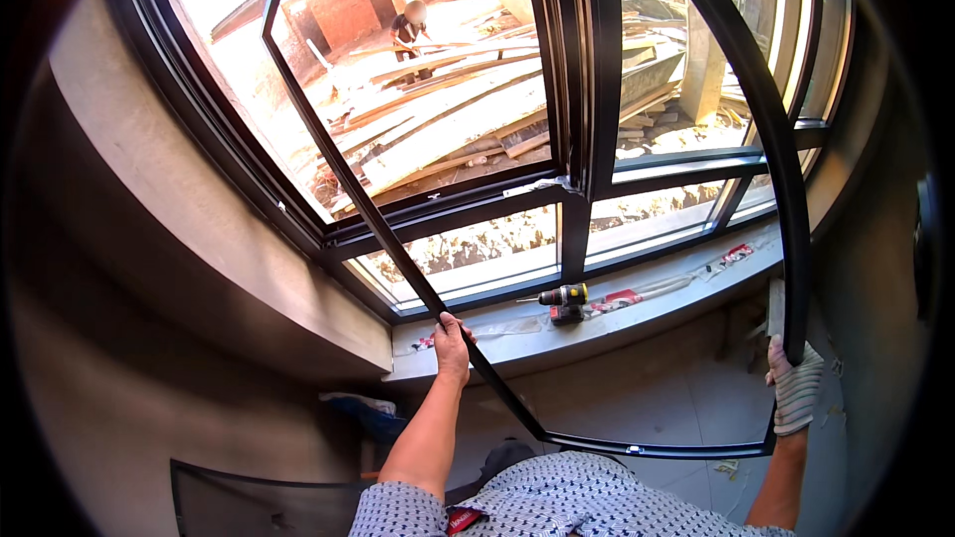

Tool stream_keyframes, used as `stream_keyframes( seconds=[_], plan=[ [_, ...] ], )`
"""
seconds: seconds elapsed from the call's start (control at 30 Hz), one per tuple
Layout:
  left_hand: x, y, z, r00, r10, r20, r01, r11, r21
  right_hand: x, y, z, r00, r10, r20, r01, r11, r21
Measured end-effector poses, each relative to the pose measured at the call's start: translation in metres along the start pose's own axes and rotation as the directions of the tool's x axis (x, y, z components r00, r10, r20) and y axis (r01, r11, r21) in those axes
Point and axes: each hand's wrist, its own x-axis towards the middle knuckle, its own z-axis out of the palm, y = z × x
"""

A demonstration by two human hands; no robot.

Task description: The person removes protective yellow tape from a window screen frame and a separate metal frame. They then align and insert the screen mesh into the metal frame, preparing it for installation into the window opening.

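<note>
Between my two hands stands a large black window sash (517, 410), tilted in front of the fixed window frame (575, 139). Whether glass or mesh fills it I cannot tell. My left hand (453, 348), bare, is wrapped round its left side bar. On the right, my right hand (798, 388) wears a striped work glove and grips the thick right side bar low down. A small silver fitting (634, 449) shows on the sash's bottom bar. Beyond the sash, a metal strip (534, 187) lies along the fixed frame's crossbar.
A cordless drill (565, 302) rests on the windowsill (507, 333) beside red-and-white plastic wrapping (622, 298). At lower left a dark panel (259, 497) leans by the wall, near a blue bag (370, 416). Outside, a person (408, 32) bends among wooden planks (448, 129).
</note>
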Motion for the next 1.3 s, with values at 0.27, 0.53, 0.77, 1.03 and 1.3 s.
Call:
stream_keyframes(
  seconds=[0.27,0.53,0.77,1.03,1.3],
  plan=[
    [0.07,0.041,0.025,0.985,0.125,-0.116,-0.128,0.992,-0.015,-0.005,-0.081,0.028,0.968,-0.23,0.097,0.235,0.971,-0.044],
    [0.131,0.112,0.032,0.999,0.036,0.03,-0.029,0.975,-0.219,-0.009,-0.056,0.021,0.954,-0.273,-0.123,0.244,0.947,-0.211],
    [0.152,0.157,0.022,0.981,0.023,0.19,0.021,0.975,-0.222,-0.009,-0.103,0.048,0.844,-0.323,-0.428,0.178,0.922,-0.345],
    [0.15,0.141,-0.018,0.975,0.084,0.204,-0.065,0.993,-0.097,0.017,-0.123,0.052,0.84,-0.391,-0.375,0.253,0.895,-0.367],
    [0.036,-0.017,-0.203,0.619,-0.775,0.13,0.553,0.547,0.628,0.034,-0.147,0.056,0.869,-0.352,-0.348,0.22,0.904,-0.366]
  ],
)
